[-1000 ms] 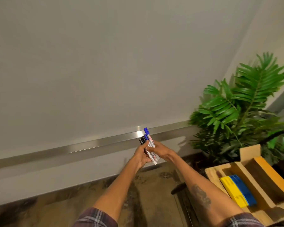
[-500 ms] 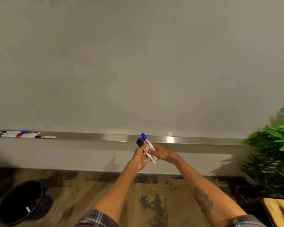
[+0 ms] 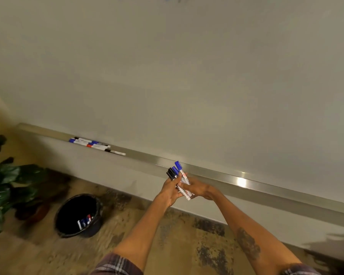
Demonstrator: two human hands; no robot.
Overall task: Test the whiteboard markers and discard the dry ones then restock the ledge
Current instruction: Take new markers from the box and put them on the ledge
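Fingers of my left hand (image 3: pixel 169 191) and right hand (image 3: pixel 199 189) curl around a bunch of markers (image 3: pixel 179 174), caps up, in front of the ledge (image 3: pixel 241 182); other markers (image 3: pixel 95 145) lie on it farther left.

Head-worn camera looks forward and down, tilted, near the whiteboard (image 3: pixel 167 76).

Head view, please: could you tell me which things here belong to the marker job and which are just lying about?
Job: bundle of markers, gripped by the left hand and right hand; row of markers on the ledge; whiteboard; black bin with markers inside.
Lying about: leafy plant on the left.
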